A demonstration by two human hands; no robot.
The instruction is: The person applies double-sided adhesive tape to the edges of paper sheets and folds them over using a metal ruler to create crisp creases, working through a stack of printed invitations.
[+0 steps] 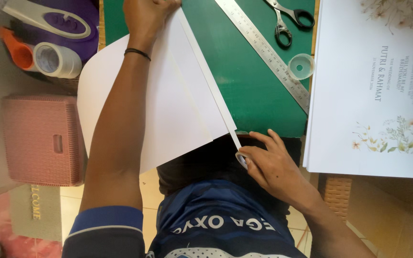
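Card sheets (168,105), centre frame, on green mat (249,86): light, stiff, creasable. Your left hand (146,16) presses flat at top; your right hand (268,160) pinches tape (241,158) along the edge.

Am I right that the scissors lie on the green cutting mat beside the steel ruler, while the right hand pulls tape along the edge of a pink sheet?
Not quite: the sheet is white, not pink, as the head view shows. The scissors do lie on the green cutting mat beside the steel ruler, and the right hand holds tape at the sheet's edge.
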